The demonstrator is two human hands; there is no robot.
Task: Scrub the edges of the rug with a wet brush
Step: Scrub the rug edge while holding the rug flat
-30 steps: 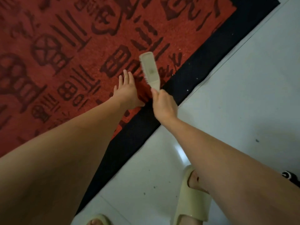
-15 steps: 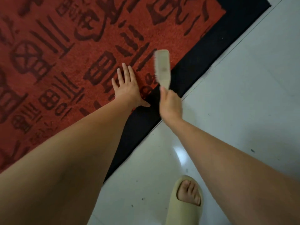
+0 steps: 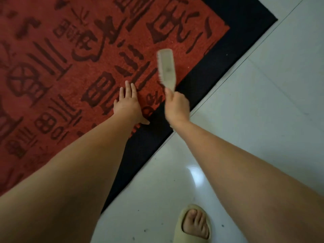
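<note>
Pale tiled floor [image 3: 263, 120] meets rug [image 3: 87, 67]; left hand [image 3: 127, 106] flat, fingers straight; right hand [image 3: 176, 107] grips brush [image 3: 166, 67]; slipper [image 3: 193, 225] nearby.

Black border of the rug [image 3: 206, 79] is left uncovered ahead of the right hand [image 3: 177, 107], out to the far corner. The red field on the near left is blocked by the left hand [image 3: 127, 104], laid flat. Open room is given by the tiled floor [image 3: 263, 102] at right; a slippered foot [image 3: 196, 225] is set near the bottom edge.
</note>
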